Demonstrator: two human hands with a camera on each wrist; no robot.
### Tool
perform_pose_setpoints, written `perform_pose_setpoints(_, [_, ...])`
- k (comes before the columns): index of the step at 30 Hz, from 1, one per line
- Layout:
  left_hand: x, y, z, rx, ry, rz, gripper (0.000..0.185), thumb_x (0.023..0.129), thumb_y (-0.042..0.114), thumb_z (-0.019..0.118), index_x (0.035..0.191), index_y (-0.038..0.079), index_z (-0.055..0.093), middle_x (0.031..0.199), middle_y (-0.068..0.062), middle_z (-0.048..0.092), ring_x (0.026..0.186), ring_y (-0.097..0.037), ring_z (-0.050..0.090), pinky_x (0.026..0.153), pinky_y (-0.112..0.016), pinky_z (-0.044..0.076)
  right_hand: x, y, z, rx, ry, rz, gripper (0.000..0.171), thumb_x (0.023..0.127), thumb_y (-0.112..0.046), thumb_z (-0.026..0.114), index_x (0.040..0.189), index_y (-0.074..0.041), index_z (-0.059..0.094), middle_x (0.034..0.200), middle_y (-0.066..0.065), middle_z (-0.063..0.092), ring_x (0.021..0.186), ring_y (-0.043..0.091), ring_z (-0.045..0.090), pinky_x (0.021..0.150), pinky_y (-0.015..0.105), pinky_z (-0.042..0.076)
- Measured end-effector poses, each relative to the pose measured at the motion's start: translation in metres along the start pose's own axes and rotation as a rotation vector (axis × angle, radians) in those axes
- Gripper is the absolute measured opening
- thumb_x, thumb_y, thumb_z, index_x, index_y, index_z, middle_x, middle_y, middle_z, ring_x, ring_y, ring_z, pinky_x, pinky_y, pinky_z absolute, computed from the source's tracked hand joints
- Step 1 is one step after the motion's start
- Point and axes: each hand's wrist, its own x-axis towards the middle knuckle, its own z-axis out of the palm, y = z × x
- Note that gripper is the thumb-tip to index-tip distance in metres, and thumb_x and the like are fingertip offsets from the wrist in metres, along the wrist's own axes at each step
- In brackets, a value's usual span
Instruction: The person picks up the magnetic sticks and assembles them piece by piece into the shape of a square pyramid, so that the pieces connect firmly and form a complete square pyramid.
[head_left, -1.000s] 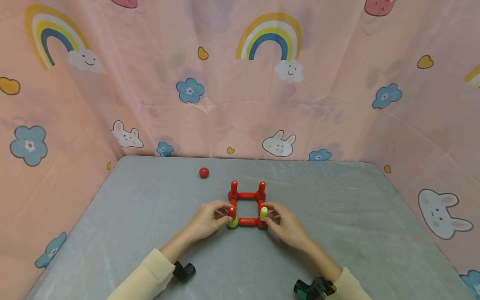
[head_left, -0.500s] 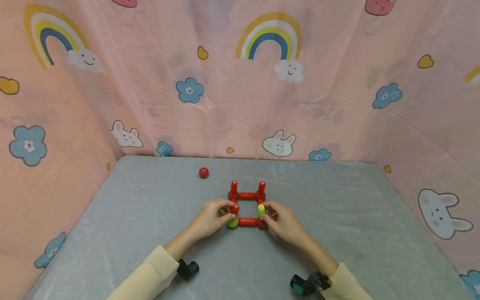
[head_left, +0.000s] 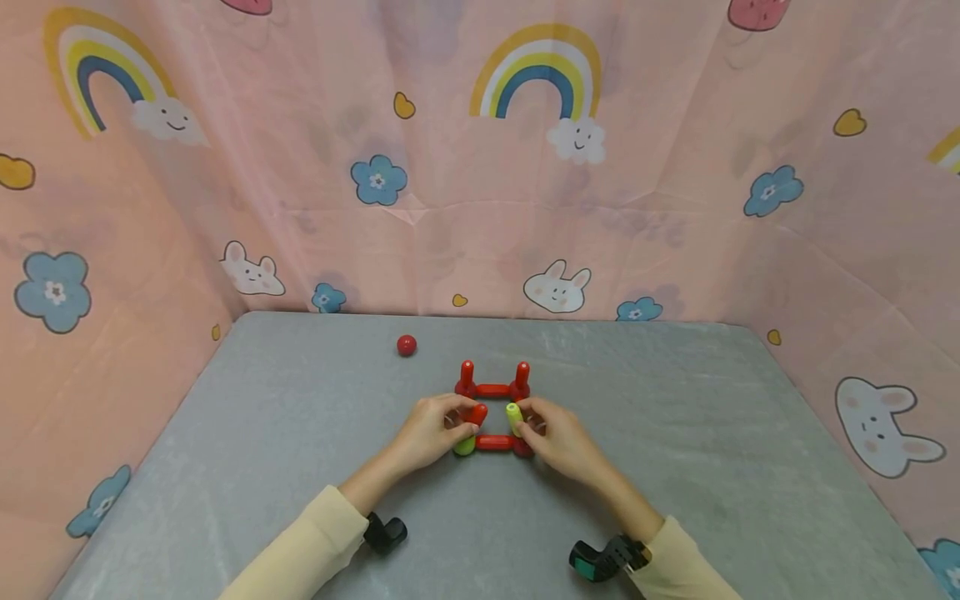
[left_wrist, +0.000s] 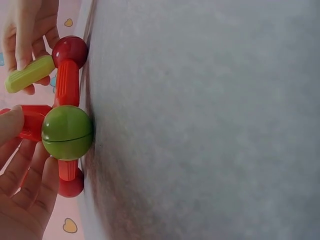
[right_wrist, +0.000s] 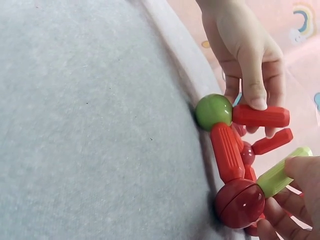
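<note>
A square frame of red rods (head_left: 495, 442) and balls, like a magnetic building set, lies mid-table. My left hand (head_left: 429, 429) pinches a red rod (head_left: 478, 412) that stands on the green ball (left_wrist: 67, 132) at the near left corner. At the near right corner, a dark red ball (right_wrist: 240, 204) carries a yellow-green rod (head_left: 513, 417), pinched by my right hand (head_left: 564, 437). Both held rods lean inward, their tops apart, and their lower ends touch the balls. Two more red rods (head_left: 467, 372) rise from the far corners. My fingers partly hide the frame's sides.
A loose red ball (head_left: 407, 345) lies behind the frame to the left. The grey cloth-covered table (head_left: 300, 375) ends at a pink patterned curtain (head_left: 450, 233). A black wrist device (head_left: 386, 533) hangs near the left cuff, another (head_left: 607, 558) near the right.
Both hands have moved inward. The held red rod has tipped rightward and the yellow-green rod leftward, bringing their tops closer. The frame and loose ball have stayed in place.
</note>
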Motion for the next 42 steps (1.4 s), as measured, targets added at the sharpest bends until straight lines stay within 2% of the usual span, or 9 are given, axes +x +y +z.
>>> perform_pose_setpoints(7, [0.003, 0.000, 0.002, 0.017, 0.005, -0.019, 0.025, 0.080, 0.015, 0.072, 0.103, 0.009, 0.068, 0.085, 0.003, 0.065, 0.071, -0.008, 0.058, 0.060, -0.019, 0.048, 0.003, -0.001, 0.001, -0.004, -0.010, -0.011, 0.020, 0.082, -0.006, 0.066, 0.102, -0.006, 0.062, 0.093, 0.003, 0.064, 0.076, 0.011, 0.060, 0.067, 0.025, 0.051])
perform_pose_setpoints(19, [0.005, 0.002, 0.005, 0.046, 0.015, -0.053, 0.026, 0.081, 0.016, 0.071, 0.104, 0.006, 0.067, 0.089, -0.001, 0.065, 0.070, -0.008, 0.056, 0.057, -0.018, 0.047, 0.007, -0.002, 0.003, -0.030, -0.029, 0.025, 0.019, 0.083, -0.008, 0.066, 0.101, -0.006, 0.063, 0.093, 0.003, 0.064, 0.074, 0.010, 0.059, 0.063, 0.021, 0.049])
perform_pose_setpoints(30, [0.007, 0.002, 0.005, 0.065, 0.032, -0.055, 0.025, 0.082, 0.016, 0.069, 0.104, 0.005, 0.067, 0.082, 0.000, 0.063, 0.064, -0.007, 0.053, 0.051, -0.019, 0.045, 0.011, -0.003, 0.003, -0.027, -0.035, 0.015, 0.017, 0.083, -0.008, 0.065, 0.100, -0.007, 0.063, 0.092, 0.003, 0.065, 0.074, 0.011, 0.061, 0.064, 0.022, 0.049])
perform_pose_setpoints(37, [0.007, 0.002, 0.004, 0.057, 0.035, -0.045, 0.024, 0.082, 0.015, 0.069, 0.104, 0.004, 0.067, 0.084, -0.001, 0.064, 0.064, -0.007, 0.053, 0.052, -0.019, 0.044, 0.011, -0.004, 0.002, -0.028, -0.046, 0.015, 0.018, 0.084, -0.009, 0.065, 0.101, -0.007, 0.063, 0.092, 0.003, 0.065, 0.075, 0.011, 0.060, 0.063, 0.022, 0.049])
perform_pose_setpoints(42, [0.007, 0.004, 0.001, 0.008, 0.027, -0.059, 0.022, 0.084, 0.014, 0.067, 0.104, 0.005, 0.067, 0.087, -0.001, 0.065, 0.071, -0.009, 0.057, 0.057, -0.019, 0.047, 0.011, -0.004, 0.002, -0.030, -0.045, 0.040, 0.024, 0.084, -0.010, 0.065, 0.107, -0.006, 0.062, 0.097, 0.005, 0.064, 0.077, 0.012, 0.060, 0.063, 0.022, 0.049])
